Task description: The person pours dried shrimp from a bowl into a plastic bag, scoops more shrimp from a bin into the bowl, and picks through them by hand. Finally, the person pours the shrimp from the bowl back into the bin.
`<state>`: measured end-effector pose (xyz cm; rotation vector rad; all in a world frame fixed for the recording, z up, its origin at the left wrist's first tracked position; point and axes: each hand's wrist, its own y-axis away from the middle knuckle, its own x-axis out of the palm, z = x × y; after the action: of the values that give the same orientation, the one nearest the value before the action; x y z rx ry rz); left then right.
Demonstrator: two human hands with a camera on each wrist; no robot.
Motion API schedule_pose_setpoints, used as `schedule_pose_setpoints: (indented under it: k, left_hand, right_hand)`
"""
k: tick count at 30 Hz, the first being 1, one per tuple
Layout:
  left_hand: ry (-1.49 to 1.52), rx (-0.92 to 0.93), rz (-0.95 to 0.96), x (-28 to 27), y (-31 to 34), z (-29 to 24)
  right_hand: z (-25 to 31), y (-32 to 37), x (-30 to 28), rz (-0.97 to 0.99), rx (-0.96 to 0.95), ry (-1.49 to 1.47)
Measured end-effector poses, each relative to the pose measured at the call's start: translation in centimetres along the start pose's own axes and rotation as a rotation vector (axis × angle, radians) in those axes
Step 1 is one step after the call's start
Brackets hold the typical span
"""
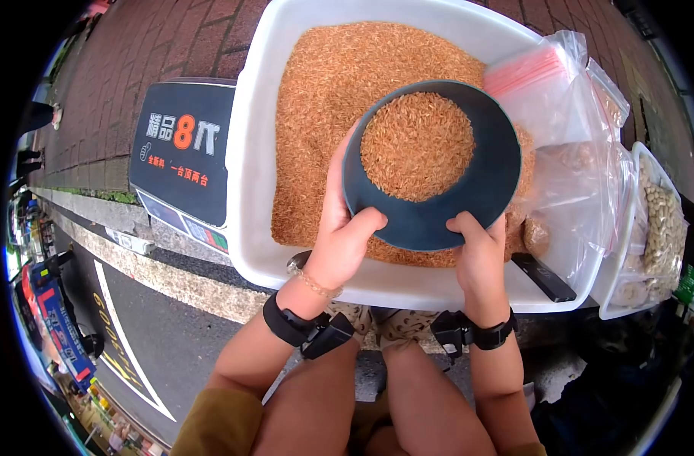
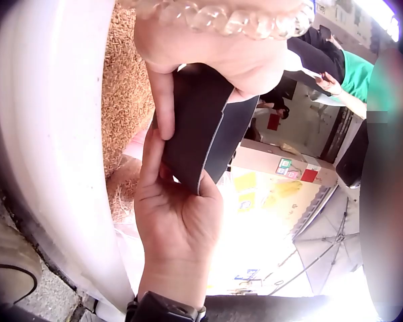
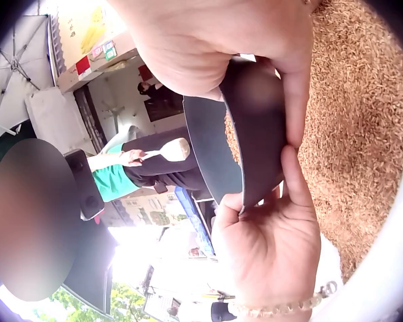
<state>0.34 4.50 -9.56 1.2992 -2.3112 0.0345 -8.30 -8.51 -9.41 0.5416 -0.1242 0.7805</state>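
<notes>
A dark blue-grey bowl (image 1: 499, 175) is held over a white bin (image 1: 244, 190) of reddish-brown grain (image 1: 309, 114). Inside the bowl, a mound of the same grain (image 1: 419, 144) lies toward its far left side. My left hand (image 1: 345, 239) grips the bowl's left side, thumb over the near rim. On the near right side, my right hand (image 1: 480, 254) holds it the same way, and its thumb also rests on the rim. Both wrist views show fingers curled under the bowl's dark outer wall (image 3: 255, 127). The bowl tilts toward me in the head view.
Clear plastic bags (image 1: 567, 182) fill the bin's right side, and a flat black object (image 1: 543, 277) lies near its front right corner. A dark box with printed lettering (image 1: 183, 137) adjoins the left. At right is a smaller white tray (image 1: 628, 228). A person in green (image 3: 114, 181) stands opposite.
</notes>
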Motion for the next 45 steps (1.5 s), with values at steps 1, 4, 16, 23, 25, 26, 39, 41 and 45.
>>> schedule_pose_setpoints:
  k: [1, 4, 16, 23, 25, 26, 39, 41, 45]
  left_hand:
    - [0.000, 0.000, 0.000, 0.0, 0.0, -0.1]
    - [-0.018, 0.058, 0.014, 0.1, 0.0, -0.3]
    - [0.130, -0.128, -0.038, -0.2, -0.3, 0.5]
    - [-0.082, -0.037, -0.010, -0.3, 0.0, 0.8]
    - [-0.084, 0.009, -0.023, -0.4, 0.4, 0.9]
    - [-0.085, 0.009, -0.019, -0.4, 0.3, 0.8]
    - [-0.121, -0.124, -0.024, 0.0, 0.2, 0.5]
    - [-0.108, -0.023, -0.007, 0.0, 0.2, 0.7]
    - [-0.050, -0.028, -0.021, 0.1, 0.2, 0.6]
  right_hand:
    - [0.0, 0.0, 0.0, 0.000, 0.000, 0.000]
    - [0.0, 0.0, -0.2, 0.016, 0.072, 0.015]
    - [-0.3, -0.3, -0.2, 0.076, 0.087, 0.004]
    - [0.1, -0.2, -0.3, 0.110, -0.011, 0.109]
    - [0.1, 0.3, -0.3, 0.116, -0.056, 0.116]
    - [0.1, 0.6, -0.3, 0.122, -0.095, 0.123]
    - [-0.2, 0.2, -0.3, 0.087, -0.022, 0.130]
    - [-0.3, 0.2, -0.3, 0.077, -0.048, 0.131]
    - [-0.6, 0.1, -0.6, 0.072, -0.031, 0.066]
